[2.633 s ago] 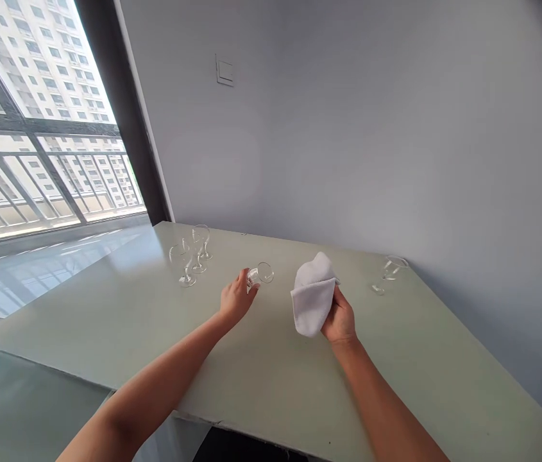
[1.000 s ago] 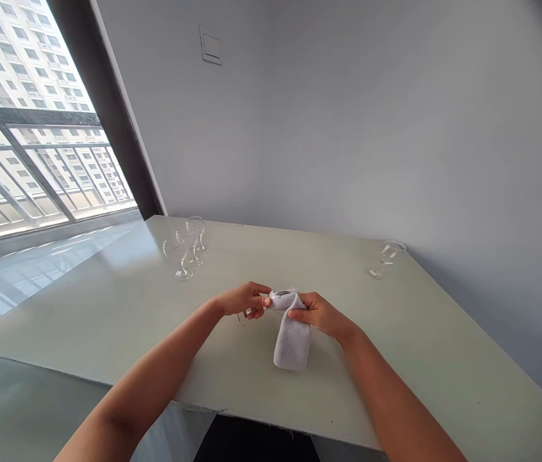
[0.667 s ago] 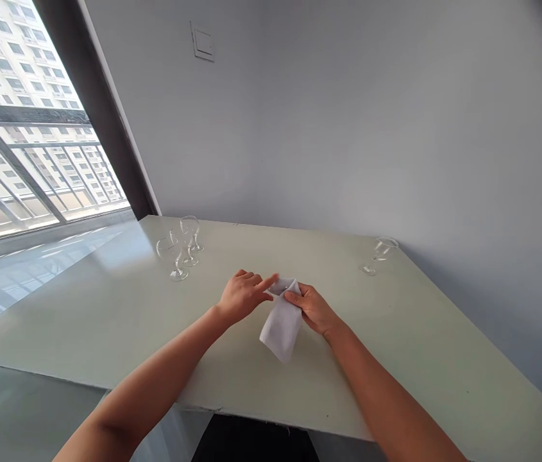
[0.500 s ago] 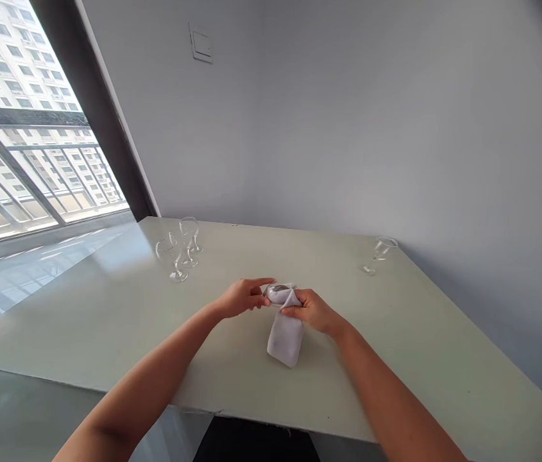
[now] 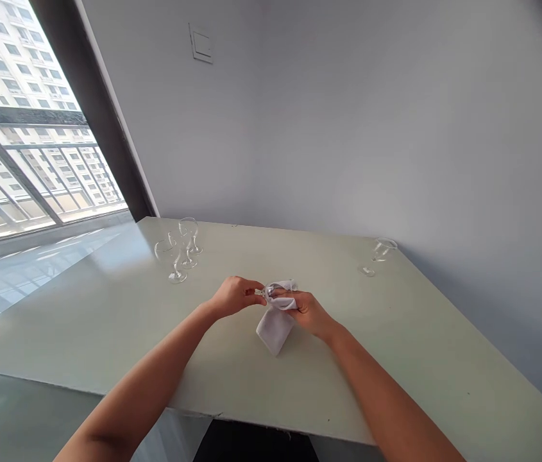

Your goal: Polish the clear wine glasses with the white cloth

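A stemmed glass [image 5: 267, 293] lies sideways between my hands, above the middle of the table. My left hand [image 5: 238, 296] pinches it near the stem, on the left. On the right, my right hand [image 5: 306, 309] grips a pale lilac cloth [image 5: 275, 329], with fingers reaching into the bowl of the glass. Part of the cloth is bunched in and around the bowl, and a corner hangs down below it. The base of the glass is hidden by my left fingers.
Three stemmed glasses stand upright at the back left, the nearest glass [image 5: 177, 277] in front. Another stemmed glass [image 5: 384, 249] stands near the back right corner of the pale table [image 5: 434, 346]. Grey walls [image 5: 347, 128] rise behind; a window lies left.
The glass has turned and shifted slightly left, with my left hand now at its stem. My right fingers have moved into the bowl, and the hanging cloth has swung left.
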A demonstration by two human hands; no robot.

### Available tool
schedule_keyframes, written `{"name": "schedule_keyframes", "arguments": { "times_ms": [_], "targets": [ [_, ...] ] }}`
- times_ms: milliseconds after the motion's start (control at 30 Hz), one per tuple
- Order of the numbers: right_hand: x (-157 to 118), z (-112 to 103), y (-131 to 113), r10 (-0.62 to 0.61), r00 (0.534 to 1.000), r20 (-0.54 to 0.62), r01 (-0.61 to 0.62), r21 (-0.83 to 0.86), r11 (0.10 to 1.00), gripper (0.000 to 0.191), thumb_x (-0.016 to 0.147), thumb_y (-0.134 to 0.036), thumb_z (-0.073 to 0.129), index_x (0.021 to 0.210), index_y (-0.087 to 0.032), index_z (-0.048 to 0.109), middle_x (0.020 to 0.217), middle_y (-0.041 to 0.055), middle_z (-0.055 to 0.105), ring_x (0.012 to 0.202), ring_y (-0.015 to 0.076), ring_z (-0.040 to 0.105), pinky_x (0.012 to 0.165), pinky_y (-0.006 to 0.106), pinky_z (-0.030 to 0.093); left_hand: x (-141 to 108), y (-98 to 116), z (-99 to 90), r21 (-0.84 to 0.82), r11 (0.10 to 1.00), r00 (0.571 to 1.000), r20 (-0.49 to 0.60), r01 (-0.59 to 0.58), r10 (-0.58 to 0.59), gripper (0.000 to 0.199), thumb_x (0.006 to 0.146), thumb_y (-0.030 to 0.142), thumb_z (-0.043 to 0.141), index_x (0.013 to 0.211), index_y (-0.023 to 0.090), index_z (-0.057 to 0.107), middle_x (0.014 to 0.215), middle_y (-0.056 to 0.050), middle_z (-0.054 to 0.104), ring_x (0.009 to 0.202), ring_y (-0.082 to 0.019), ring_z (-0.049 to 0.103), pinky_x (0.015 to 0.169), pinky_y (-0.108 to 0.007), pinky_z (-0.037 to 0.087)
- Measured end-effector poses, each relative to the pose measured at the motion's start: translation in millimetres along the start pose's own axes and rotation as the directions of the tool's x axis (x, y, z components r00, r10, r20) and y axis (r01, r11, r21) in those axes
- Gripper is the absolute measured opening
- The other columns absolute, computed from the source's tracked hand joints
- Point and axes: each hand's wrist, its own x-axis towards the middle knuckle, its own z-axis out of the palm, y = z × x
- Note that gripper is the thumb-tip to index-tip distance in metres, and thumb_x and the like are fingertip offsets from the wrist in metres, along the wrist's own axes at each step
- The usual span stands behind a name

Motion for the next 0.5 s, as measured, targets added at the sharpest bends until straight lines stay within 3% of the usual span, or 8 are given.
{"name": "schedule_keyframes", "arguments": {
  "times_ms": [100,200,267,367,433,500],
  "targets": [
    [0.2,-7.9,1.3,-0.155,0.988,-0.017,0.143,-0.289,0.946,0.046,0.074,-0.004,0.040,0.108,-0.030,0.060,0.110,-0.0013,0.061,0.102,0.0190,0.053,0.080,0.032,0.043,-1.3,4.4,-8.1,-0.265,0.956,0.966,0.252,0.127,-0.058,0.043,0.070,0.057,0.052,0.083,0.018,0.065,0.051,0.003,0.041,0.047,-0.007,0.034,0.046,-0.020,0.027],
    [1.3,-16.7,7.6,-0.270,0.960,-0.078,0.195,-0.506,0.840,0.055,0.071,0.001,0.038,0.112,-0.030,0.056,0.110,-0.0031,0.061,0.101,0.0176,0.053,0.080,0.031,0.044,-0.6,3.6,-11.8,-0.337,0.923,0.947,0.310,0.185,-0.077,0.044,0.072,0.057,0.048,0.083,0.017,0.064,0.053,0.003,0.041,0.048,-0.008,0.035,0.045,-0.020,0.027],
    [0.9,-23.0,11.1,-0.332,0.928,-0.167,0.174,-0.592,0.787,0.057,0.071,0.003,0.035,0.113,-0.029,0.055,0.113,-0.0028,0.059,0.102,0.0166,0.053,0.081,0.030,0.044,0.9,-0.5,-10.9,-0.281,0.934,0.964,0.206,0.222,-0.167,0.043,0.073,0.058,0.047,0.086,0.020,0.064,0.054,0.003,0.043,0.048,-0.008,0.037,0.045,-0.020,0.027],
    [-2.2,-28.5,12.0,-0.421,0.863,-0.280,0.134,-0.677,0.724,0.052,0.074,0.002,0.034,0.111,-0.027,0.057,0.115,-0.0008,0.058,0.102,0.0166,0.053,0.081,0.031,0.043,3.5,-9.2,-6.1,-0.056,0.956,0.951,-0.093,0.289,-0.294,0.041,0.074,0.058,0.046,0.089,0.024,0.063,0.053,0.003,0.047,0.048,-0.010,0.041,0.045,-0.021,0.027],
    [-4.4,-26.0,9.5,-0.476,0.835,-0.278,0.131,-0.739,0.661,0.047,0.077,-0.002,0.037,0.112,-0.026,0.056,0.114,0.0007,0.059,0.101,0.0184,0.053,0.082,0.034,0.042,4.7,-13.9,-2.3,0.127,0.941,0.927,-0.256,0.313,-0.274,0.038,0.075,0.056,0.045,0.092,0.026,0.063,0.052,0.003,0.050,0.050,-0.011,0.045,0.047,-0.022,0.027],
    [-5.0,-17.9,5.4,-0.511,0.831,-0.219,0.149,-0.797,0.585,0.043,0.079,-0.008,0.042,0.117,-0.025,0.053,0.112,0.0021,0.060,0.102,0.0212,0.052,0.086,0.038,0.039,5.2,-15.8,1.7,0.283,0.914,0.922,-0.340,0.291,-0.189,0.035,0.077,0.052,0.047,0.095,0.026,0.062,0.055,0.002,0.055,0.056,-0.013,0.050,0.050,-0.023,0.028]
  ]
}}
